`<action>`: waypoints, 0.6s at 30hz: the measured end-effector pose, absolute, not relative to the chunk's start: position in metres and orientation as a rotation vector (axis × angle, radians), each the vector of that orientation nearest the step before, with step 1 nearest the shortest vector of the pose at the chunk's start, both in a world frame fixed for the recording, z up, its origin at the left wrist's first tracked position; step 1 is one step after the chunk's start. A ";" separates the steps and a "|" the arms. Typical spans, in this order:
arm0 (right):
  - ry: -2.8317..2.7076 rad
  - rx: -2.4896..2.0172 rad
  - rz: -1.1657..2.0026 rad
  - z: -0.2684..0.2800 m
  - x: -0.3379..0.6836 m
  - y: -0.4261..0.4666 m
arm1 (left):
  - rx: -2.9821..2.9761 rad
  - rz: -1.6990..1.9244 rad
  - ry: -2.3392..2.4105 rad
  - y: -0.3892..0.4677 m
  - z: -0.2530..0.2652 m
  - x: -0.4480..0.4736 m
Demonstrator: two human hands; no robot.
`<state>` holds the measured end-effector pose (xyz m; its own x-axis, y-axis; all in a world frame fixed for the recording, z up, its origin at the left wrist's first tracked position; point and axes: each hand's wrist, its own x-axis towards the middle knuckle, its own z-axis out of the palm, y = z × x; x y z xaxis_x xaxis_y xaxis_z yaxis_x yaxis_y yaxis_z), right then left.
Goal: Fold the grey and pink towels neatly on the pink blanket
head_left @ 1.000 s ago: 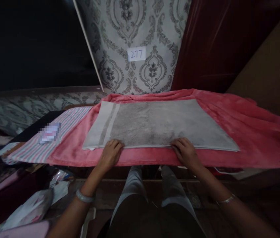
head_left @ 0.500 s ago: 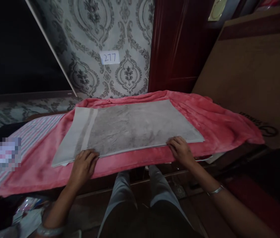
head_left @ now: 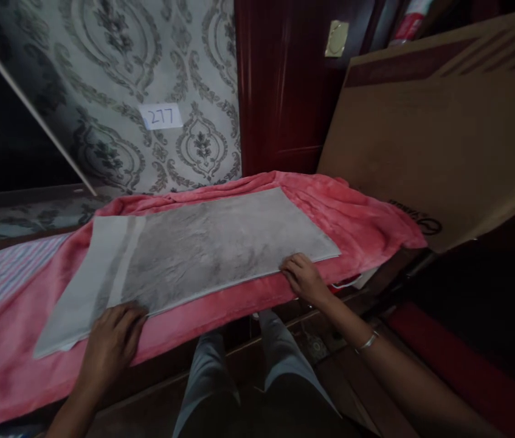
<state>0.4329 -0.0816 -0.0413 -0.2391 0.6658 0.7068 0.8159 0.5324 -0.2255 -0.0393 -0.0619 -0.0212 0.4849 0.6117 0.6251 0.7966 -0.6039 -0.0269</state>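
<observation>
A folded grey towel (head_left: 207, 243) with a pale stripe near its left end lies flat on a pink plush blanket (head_left: 211, 307). My left hand (head_left: 114, 337) is at the towel's near edge, close to the stripe, its fingers closed on that edge. Farther right along the same edge, my right hand (head_left: 303, 277) pinches the cloth between thumb and fingers. The undersides of the fingertips are hidden on both hands. A few light wrinkles cross the middle of the towel.
A large cardboard box (head_left: 421, 134) leans at the right, by a dark red door (head_left: 279, 85). Behind the blanket is a patterned wall with a paper marked 277 (head_left: 161, 115). A dark screen (head_left: 2, 134) stands at the left, above striped cloth (head_left: 6, 277).
The camera view has turned to the right, so the scene sits farther left. Both hands stay at the towel's near edge, and the towel lies as before.
</observation>
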 end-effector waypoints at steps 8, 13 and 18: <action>-1.953 -1.728 -0.296 -0.034 0.446 -0.078 | -2.406 -0.823 -1.135 -0.051 -0.033 -0.050; -2.069 -1.924 -0.238 -0.043 0.452 -0.082 | -2.397 -0.819 -1.179 -0.050 -0.030 -0.047; -2.069 -1.820 -0.314 -0.058 0.462 -0.093 | -2.408 -0.817 -1.353 -0.084 -0.018 -0.021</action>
<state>0.4619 -0.0927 -0.0576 -0.1010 0.9055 0.4122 0.9871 0.1430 -0.0724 -0.0214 -0.0840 -0.0175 0.4080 0.6986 0.5878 0.8452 -0.5324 0.0462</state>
